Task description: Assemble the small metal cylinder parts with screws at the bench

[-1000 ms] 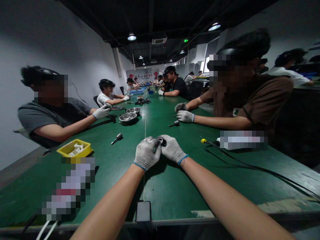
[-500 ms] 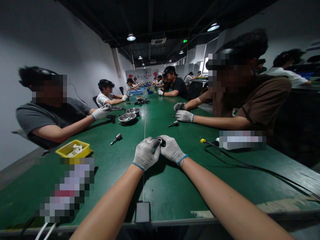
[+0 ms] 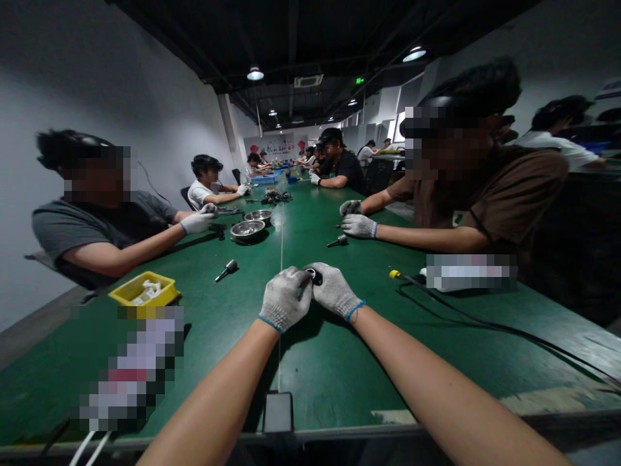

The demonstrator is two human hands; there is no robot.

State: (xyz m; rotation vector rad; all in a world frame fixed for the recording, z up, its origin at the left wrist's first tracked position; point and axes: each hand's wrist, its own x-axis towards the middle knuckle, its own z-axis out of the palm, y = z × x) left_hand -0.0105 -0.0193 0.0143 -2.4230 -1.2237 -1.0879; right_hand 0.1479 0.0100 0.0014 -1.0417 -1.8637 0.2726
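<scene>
Both of my hands wear white knit gloves with blue cuffs and meet over the middle of the green table [image 3: 330, 375]. Between them is a small black part with a pale ring-shaped end [image 3: 311, 274]; its exact kind cannot be made out. My right hand [image 3: 336, 288] is closed around this part. The fingertips of my left hand [image 3: 285, 298] are pinched against its left side. Much of the part is hidden by the gloves. Ahead to the left lies a grey and black socket-like tool [image 3: 226, 270], and a similar tool [image 3: 337, 241] lies ahead to the right.
A yellow bin [image 3: 167, 291] with white pieces stands left, near a blurred power strip [image 3: 140, 362]. Two metal bowls [image 3: 248, 237] sit farther ahead. A black cable [image 3: 485, 317] crosses the right side. Gloved co-workers sit along both sides, one hand [image 3: 359, 226] close by.
My hands stay together on the black part with only a very slight shift. The bins, tools and bowls lie where they were.
</scene>
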